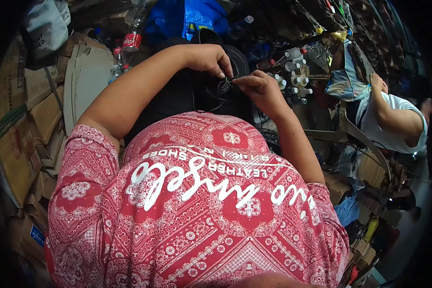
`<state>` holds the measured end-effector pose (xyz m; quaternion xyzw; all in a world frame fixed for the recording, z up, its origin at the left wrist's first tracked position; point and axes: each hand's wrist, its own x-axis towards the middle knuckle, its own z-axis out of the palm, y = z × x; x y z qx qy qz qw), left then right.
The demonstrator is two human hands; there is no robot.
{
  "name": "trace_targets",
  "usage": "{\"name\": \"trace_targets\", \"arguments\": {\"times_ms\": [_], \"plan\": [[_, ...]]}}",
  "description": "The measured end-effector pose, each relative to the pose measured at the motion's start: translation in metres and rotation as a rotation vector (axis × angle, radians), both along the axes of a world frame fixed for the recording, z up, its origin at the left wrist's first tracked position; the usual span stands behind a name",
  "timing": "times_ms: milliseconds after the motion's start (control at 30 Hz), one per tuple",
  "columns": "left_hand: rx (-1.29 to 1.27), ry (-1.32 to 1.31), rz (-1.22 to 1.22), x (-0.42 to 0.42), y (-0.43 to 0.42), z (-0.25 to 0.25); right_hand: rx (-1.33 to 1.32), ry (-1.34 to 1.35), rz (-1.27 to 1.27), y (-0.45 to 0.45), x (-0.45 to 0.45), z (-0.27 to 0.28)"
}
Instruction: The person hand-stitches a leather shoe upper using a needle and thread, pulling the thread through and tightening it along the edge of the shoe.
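Note:
A black shoe (238,61) with dark laces (224,87) rests in front of my red patterned shirt, over my dark-clothed lap. My left hand (211,60) comes over it from the left, its thumb and fingertips closed at the lacing. From the right, my right hand (260,89) pinches a lace between thumb and forefinger. The fingertips of both hands nearly meet above the shoe's opening. One loose lace end trails across the dark cloth below. Much of the shoe blends into the dark lap, so its full outline is hard to make out.
A blue plastic bag (187,19) lies ahead, beside a red-labelled bottle (131,42). Several small bottles (297,72) are grouped at the right. Cardboard boxes (45,105) pile up on the left. Another person's arm (393,117) is at the far right, the hand near a multicoloured cloth (348,85).

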<state>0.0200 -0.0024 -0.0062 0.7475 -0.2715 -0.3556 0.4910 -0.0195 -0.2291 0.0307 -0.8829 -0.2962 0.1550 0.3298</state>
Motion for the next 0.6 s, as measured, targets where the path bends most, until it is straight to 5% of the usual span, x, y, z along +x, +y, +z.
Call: {"name": "trace_targets", "arguments": {"times_ms": [167, 233, 267, 333, 400, 500, 600], "plan": [[0.088, 0.059, 0.001, -0.002, 0.001, 0.006, 0.051, 0.025, -0.041, 0.005, -0.001, -0.006], [-0.104, -0.437, 0.128, -0.013, 0.005, 0.001, 0.067, 0.09, -0.058, 0.001, -0.004, -0.002], [-0.099, -0.435, 0.12, -0.019, 0.007, -0.002, 0.074, 0.092, -0.064, -0.005, -0.004, -0.003], [-0.001, -0.421, 0.525, -0.04, 0.009, 0.01, 0.035, 0.16, -0.123, -0.021, -0.002, -0.007], [0.072, -0.434, 0.488, -0.057, 0.011, 0.009, 0.102, 0.281, -0.173, -0.038, -0.001, -0.014], [0.104, -0.479, 0.448, -0.076, 0.011, 0.018, 0.403, 0.584, -0.275, -0.051, -0.006, -0.013], [-0.075, -0.646, 0.734, -0.077, 0.022, 0.019, 1.16, 1.186, -0.119, -0.06, -0.013, -0.011]]}}
